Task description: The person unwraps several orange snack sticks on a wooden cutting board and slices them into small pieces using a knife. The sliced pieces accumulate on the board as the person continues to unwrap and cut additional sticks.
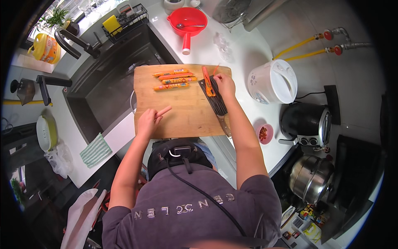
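Observation:
My left hand [148,120] grips one end of a peeled sausage [164,110] over the left part of a wooden cutting board [186,124]. Several sausages in orange wrappers [175,80] lie side by side near the board's far edge. My right hand [224,85] is at the board's right side, its fingertips beside an orange sausage wrapper [209,85] that lies across the dark blade of a cleaver [216,101]. The cleaver's wooden handle points towards me. Whether the right fingers pinch anything is too small to tell.
A dark sink [93,90] with a black faucet [73,46] lies left of the board. Beyond the board stands a red strainer-shaped bowl [188,20] with a spoon. To the right are a white lidded container [270,81], a pink bowl [264,133] and a black air fryer [303,121].

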{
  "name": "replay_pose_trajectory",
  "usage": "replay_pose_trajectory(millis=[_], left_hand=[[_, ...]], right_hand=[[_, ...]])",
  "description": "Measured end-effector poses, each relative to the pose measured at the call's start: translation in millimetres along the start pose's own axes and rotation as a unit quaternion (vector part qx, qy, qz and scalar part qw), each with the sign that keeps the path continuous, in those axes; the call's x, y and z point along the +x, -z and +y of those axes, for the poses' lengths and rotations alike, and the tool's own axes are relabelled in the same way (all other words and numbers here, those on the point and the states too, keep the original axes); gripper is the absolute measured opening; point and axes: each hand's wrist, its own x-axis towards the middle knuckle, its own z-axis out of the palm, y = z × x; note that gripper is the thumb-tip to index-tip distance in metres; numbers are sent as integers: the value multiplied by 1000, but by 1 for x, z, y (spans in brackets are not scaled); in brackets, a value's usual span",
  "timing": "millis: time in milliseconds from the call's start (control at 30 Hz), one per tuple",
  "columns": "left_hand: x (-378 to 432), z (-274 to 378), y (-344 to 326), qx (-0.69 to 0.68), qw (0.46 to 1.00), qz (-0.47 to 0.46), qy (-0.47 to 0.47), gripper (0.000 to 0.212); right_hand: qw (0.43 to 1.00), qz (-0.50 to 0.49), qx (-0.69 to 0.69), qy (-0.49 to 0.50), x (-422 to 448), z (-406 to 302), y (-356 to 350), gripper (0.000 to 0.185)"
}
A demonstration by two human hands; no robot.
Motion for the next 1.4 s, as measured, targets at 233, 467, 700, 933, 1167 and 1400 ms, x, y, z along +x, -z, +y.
replay_pose_trajectory(millis=[233, 467, 700, 933, 1167, 1400], left_hand=[[7, -1, -13, 58, 997, -14, -58, 26], [4, -4, -12, 47, 995, 4, -84, 32], [5, -9, -26, 57, 992, -2, -116, 19], [5, -11, -33, 61, 989, 15, -131, 9], [6, -10, -27, 64, 990, -3, -124, 9], [3, -16, -21, 57, 987, -50, -145, 16]], right_hand=[[985, 0, -160, 70, -13, 19, -3, 24], [934, -193, -299, -27, -126, 23, 18, 76], [954, -102, -276, -63, -143, 32, -9, 73], [968, 12, -248, 23, -177, 50, -9, 49], [992, -37, -118, 37, -205, 19, 33, 34], [992, -72, -5, 99, -213, -2, 13, 28]])
